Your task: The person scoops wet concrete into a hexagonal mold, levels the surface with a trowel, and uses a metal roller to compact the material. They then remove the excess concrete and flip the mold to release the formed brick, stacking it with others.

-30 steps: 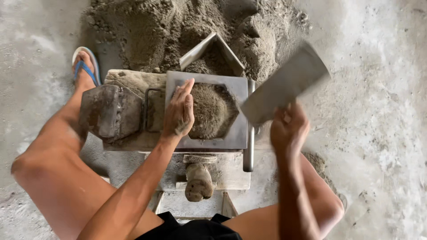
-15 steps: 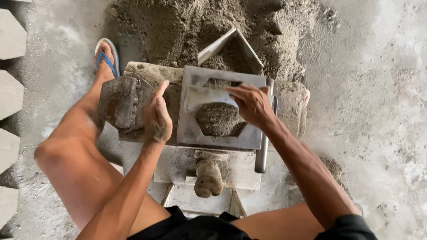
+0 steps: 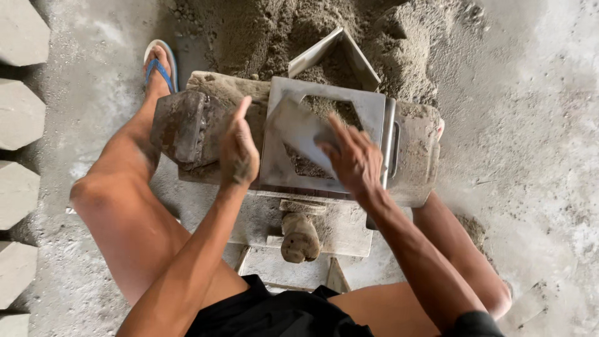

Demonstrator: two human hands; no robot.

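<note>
Your left hand (image 3: pixel 238 153) rests open against the metal mould (image 3: pixel 324 134), steadying it, while your right hand (image 3: pixel 355 159) grips a flat metal plate (image 3: pixel 299 134), scraping the sand fill level.

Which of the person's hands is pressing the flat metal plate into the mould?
The right hand: its fingers lie on the flat plate over the mould. The left hand rests beside the mould's left edge.

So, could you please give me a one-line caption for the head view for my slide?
Seated person steadies a metal mould with the left hand while the right hand presses a flat plate onto its sandy fill.
</note>
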